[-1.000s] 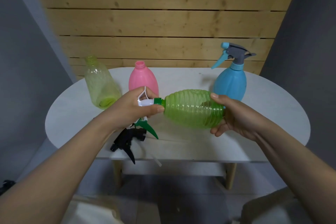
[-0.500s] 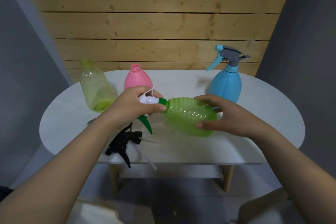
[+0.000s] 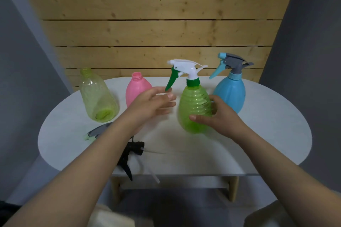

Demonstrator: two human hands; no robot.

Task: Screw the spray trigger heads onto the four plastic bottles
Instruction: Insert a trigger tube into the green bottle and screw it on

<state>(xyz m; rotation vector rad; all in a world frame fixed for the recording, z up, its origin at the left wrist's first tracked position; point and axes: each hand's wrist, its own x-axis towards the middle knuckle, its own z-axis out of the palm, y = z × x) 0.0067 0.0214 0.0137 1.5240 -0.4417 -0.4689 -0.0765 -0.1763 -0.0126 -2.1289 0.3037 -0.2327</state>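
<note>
Gripping green bottle [image 3: 195,108], right hand [image 3: 219,118].

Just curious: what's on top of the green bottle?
A white spray head with a green trigger sits on the green bottle, joined by a green collar. The bottle's neck under that collar is hidden.

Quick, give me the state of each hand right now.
Left hand: open, fingers loosely extended, holding nothing, just left of the green bottle.
Right hand: closed around the green bottle, holding it upright.
</note>
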